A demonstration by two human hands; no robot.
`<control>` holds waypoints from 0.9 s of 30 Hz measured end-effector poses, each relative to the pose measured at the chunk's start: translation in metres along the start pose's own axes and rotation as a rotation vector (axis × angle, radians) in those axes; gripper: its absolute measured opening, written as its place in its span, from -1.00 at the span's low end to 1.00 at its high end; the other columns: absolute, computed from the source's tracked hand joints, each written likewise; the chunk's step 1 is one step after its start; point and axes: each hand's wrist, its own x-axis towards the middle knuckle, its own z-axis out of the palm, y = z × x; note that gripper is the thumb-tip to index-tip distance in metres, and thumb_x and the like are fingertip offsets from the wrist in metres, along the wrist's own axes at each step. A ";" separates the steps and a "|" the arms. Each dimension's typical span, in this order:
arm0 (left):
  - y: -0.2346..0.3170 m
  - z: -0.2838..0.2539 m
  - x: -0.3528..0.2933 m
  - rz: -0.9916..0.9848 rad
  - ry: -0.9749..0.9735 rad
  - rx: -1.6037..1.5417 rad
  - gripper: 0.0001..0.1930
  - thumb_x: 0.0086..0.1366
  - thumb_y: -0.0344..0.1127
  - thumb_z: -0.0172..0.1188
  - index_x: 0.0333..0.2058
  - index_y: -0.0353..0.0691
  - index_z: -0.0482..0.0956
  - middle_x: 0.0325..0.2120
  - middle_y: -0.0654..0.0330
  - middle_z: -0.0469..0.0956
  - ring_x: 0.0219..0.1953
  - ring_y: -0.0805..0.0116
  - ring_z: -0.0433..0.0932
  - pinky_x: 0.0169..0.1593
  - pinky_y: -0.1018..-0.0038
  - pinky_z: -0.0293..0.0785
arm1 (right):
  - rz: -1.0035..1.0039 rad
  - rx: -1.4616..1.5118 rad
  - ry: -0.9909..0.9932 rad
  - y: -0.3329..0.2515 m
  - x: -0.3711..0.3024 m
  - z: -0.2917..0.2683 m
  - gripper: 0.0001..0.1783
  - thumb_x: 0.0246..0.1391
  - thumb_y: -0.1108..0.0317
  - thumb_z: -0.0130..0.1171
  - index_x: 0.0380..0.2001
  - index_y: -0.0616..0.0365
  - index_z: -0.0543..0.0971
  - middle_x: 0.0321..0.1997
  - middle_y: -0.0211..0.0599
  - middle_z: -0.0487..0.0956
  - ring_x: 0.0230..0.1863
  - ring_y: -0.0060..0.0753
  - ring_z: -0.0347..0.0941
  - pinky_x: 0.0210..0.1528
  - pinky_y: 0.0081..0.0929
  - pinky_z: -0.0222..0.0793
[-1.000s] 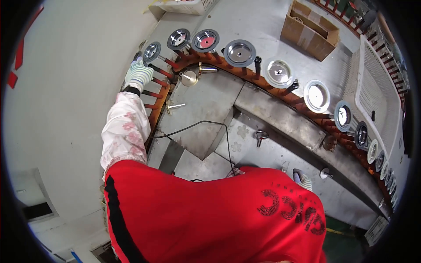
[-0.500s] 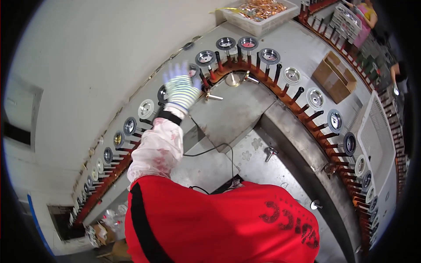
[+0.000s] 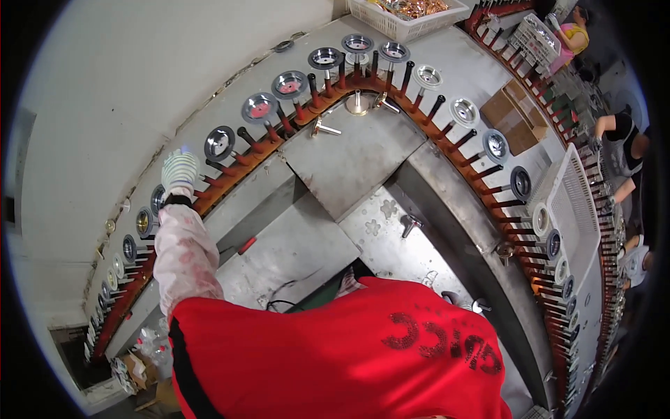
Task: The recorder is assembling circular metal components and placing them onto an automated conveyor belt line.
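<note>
Your left hand (image 3: 180, 171), in a green-striped white glove (image 3: 183, 166), is at the left edge of the grey metal bench (image 3: 457, 80), its grip hidden. A round, dark-rimmed silver disc (image 3: 220, 143) stands near it above the curved rust-brown rail (image 3: 373, 84); a white plastic basket (image 3: 408, 29) sits at the bench's far edge.

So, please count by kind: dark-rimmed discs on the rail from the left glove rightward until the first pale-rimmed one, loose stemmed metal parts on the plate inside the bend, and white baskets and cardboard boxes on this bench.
Dark-rimmed discs: 6
Stemmed metal parts: 3
White baskets: 2
Cardboard boxes: 1
Total: 12
</note>
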 end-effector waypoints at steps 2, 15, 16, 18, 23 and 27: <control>-0.012 0.000 0.018 0.043 -0.012 0.049 -0.67 0.36 -0.21 -0.08 -0.08 -0.21 0.58 -0.10 -0.10 0.65 0.00 -0.10 0.61 0.08 0.08 0.53 | 0.147 0.034 0.012 -0.010 0.008 0.002 -0.73 0.37 0.34 0.10 0.05 0.04 0.63 -0.29 -0.14 0.68 -0.29 -0.36 0.54 -0.19 -0.31 0.48; 0.097 -0.081 0.035 -0.118 0.007 -0.412 -0.42 0.49 0.03 -0.29 -0.02 -0.27 0.63 0.04 -0.17 0.56 0.14 -0.15 0.50 0.22 0.03 0.40 | -0.023 0.091 -0.020 -0.003 -0.007 0.022 -0.70 0.34 0.25 0.13 0.07 0.01 0.62 -0.21 0.01 0.68 -0.20 -0.11 0.60 -0.14 -0.23 0.49; 0.112 -0.086 0.035 -0.100 0.003 -0.416 -0.42 0.49 0.03 -0.29 -0.02 -0.27 0.63 0.04 -0.17 0.56 0.14 -0.15 0.50 0.22 0.03 0.40 | 0.068 0.173 -0.023 0.017 0.003 0.030 -0.70 0.34 0.24 0.14 0.07 0.01 0.62 -0.18 0.04 0.68 -0.16 -0.05 0.62 -0.12 -0.21 0.50; 0.141 -0.105 0.029 -0.107 -0.009 -0.279 -0.34 0.51 0.04 -0.42 0.00 -0.29 0.64 0.06 -0.17 0.56 0.18 -0.12 0.49 0.25 0.05 0.38 | 0.172 0.272 0.007 0.030 -0.006 0.034 -0.70 0.33 0.23 0.14 0.07 0.00 0.61 -0.16 0.07 0.68 -0.12 0.01 0.64 -0.10 -0.18 0.50; 0.107 -0.086 0.017 -0.183 0.077 -0.305 -0.38 0.50 0.01 -0.40 -0.06 -0.27 0.64 -0.02 -0.21 0.58 0.08 -0.27 0.52 0.17 -0.08 0.39 | -0.139 -0.049 0.093 -0.070 -0.085 -0.004 -0.68 0.34 0.18 0.07 0.05 0.02 0.62 -0.09 0.10 0.66 0.02 0.11 0.60 0.04 -0.15 0.48; 0.054 -0.035 0.023 0.057 0.198 -0.102 -0.52 0.49 -0.11 -0.32 -0.10 -0.27 0.58 -0.06 -0.17 0.61 -0.01 -0.27 0.56 0.02 -0.10 0.49 | -0.202 0.102 0.174 -0.051 -0.067 0.006 -0.68 0.30 0.19 0.08 0.02 0.03 0.63 -0.09 0.11 0.66 0.03 0.16 0.57 0.08 -0.10 0.48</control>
